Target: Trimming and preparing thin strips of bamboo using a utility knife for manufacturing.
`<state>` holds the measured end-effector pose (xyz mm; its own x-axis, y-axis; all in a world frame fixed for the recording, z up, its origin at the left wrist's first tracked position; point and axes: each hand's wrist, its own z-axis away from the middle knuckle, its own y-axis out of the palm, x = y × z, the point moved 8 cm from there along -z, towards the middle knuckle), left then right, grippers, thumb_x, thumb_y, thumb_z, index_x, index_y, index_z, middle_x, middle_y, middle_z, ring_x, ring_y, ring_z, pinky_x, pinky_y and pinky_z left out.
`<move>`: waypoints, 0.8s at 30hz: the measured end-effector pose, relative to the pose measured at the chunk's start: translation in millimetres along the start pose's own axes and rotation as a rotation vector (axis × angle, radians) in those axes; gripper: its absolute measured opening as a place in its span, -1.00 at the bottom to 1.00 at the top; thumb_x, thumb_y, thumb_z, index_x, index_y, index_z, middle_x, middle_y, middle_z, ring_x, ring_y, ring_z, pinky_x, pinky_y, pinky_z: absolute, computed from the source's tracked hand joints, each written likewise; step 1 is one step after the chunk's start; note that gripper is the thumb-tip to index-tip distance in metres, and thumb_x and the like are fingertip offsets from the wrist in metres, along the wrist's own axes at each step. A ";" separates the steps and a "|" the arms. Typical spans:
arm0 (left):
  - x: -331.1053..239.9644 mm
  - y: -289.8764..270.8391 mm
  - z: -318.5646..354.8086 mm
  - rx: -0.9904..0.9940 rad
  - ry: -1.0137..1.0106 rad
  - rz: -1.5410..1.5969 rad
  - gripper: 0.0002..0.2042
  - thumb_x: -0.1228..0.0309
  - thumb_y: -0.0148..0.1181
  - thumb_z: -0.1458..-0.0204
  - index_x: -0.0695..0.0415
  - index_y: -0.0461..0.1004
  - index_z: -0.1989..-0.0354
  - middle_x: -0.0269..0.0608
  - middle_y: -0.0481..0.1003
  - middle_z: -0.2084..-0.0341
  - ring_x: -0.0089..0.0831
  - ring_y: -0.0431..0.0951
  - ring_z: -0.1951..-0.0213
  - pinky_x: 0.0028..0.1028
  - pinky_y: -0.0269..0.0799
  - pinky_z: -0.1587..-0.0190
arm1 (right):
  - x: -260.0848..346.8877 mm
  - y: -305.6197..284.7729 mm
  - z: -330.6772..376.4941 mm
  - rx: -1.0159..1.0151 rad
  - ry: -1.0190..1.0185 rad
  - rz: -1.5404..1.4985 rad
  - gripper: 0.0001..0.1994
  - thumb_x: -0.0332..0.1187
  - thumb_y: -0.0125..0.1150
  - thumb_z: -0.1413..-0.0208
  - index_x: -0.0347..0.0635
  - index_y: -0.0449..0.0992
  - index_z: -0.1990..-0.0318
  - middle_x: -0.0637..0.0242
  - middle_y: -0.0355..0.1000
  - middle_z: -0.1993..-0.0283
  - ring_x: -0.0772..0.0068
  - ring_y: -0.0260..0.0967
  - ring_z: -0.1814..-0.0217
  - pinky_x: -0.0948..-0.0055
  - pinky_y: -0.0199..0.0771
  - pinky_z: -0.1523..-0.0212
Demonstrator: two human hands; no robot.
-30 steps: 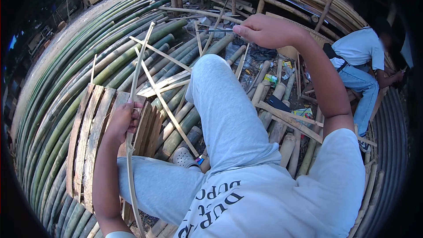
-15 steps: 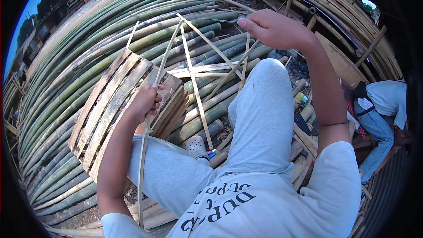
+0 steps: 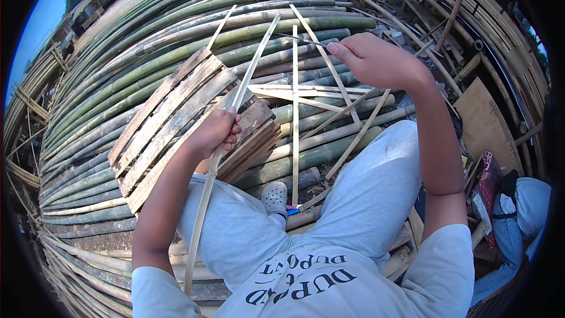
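My left hand [image 3: 220,131] is closed around a long split bamboo strip [image 3: 203,218]. The strip slants from beside my left thigh up past the wooden slatted crate [image 3: 168,115], its far end over the bamboo poles. My right hand [image 3: 376,62] is raised ahead of my right knee, fingers curled round a knife whose handle they hide. Its thin, dark knife blade [image 3: 303,39] points left, crossing in view in front of the loose strips, and is apart from the held strip. Several pale bamboo strips [image 3: 295,112] lie crossed beyond my legs.
A broad stack of green bamboo poles [image 3: 118,97] spreads ahead and left. Split bamboo lies on a rack [image 3: 471,17] at the right, near a brown board [image 3: 488,123]. Another person in blue jeans [image 3: 500,259] bends close by on my right.
The whole view has turned, shifting the crate and loose strips rightward in it. The held strip's far end has swung a little right. Both hands keep their hold.
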<state>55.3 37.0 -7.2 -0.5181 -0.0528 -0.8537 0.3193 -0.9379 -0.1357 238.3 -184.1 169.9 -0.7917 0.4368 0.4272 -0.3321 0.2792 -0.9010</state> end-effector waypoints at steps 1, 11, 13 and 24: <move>-5.6 2.5 1.4 0.004 -0.006 0.025 -0.71 0.13 -0.25 -0.38 0.07 0.24 0.24 -0.44 0.24 0.59 -0.68 0.20 0.65 -0.64 0.15 0.65 | 4.3 1.0 -5.8 0.041 0.016 0.003 -0.44 -0.05 -0.18 -0.40 -0.43 0.37 0.47 0.05 0.24 0.58 0.13 0.20 0.50 0.13 0.31 0.26; -29.6 42.1 -1.4 -0.001 -0.002 0.040 -0.69 0.17 -0.34 -0.42 0.13 0.27 0.09 -0.44 0.15 0.59 -0.66 0.08 0.68 -0.60 0.04 0.65 | -48.6 45.3 -25.9 0.008 -0.041 0.118 -0.49 -0.14 -0.13 -0.37 -0.40 0.43 0.53 -0.12 0.37 0.52 -0.23 0.36 0.41 -0.03 0.35 0.28; -20.6 40.3 -2.8 0.038 -0.016 0.051 -0.68 0.17 -0.35 -0.42 0.14 0.27 0.07 -0.43 0.15 0.59 -0.66 0.08 0.68 -0.61 0.04 0.65 | -57.5 57.9 -23.3 0.090 0.026 0.224 -0.50 -0.15 -0.12 -0.36 -0.37 0.44 0.53 -0.11 0.39 0.53 -0.23 0.39 0.41 -0.04 0.36 0.30; 24.2 8.3 -41.5 0.097 -0.094 0.204 -0.67 0.17 -0.32 -0.41 0.14 0.31 0.04 -0.42 0.22 0.55 -0.68 0.19 0.65 -0.63 0.22 0.58 | -92.9 128.8 -83.7 0.371 -0.011 0.144 -0.60 -0.18 -0.03 -0.33 -0.36 0.43 0.42 -0.10 0.40 0.56 -0.25 0.39 0.44 -0.06 0.37 0.36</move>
<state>78.3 42.1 -49.9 -0.5238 -0.2723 -0.8071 0.3495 -0.9328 0.0879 312.0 -117.2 20.6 -0.8485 0.4393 0.2952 -0.3783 -0.1134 -0.9187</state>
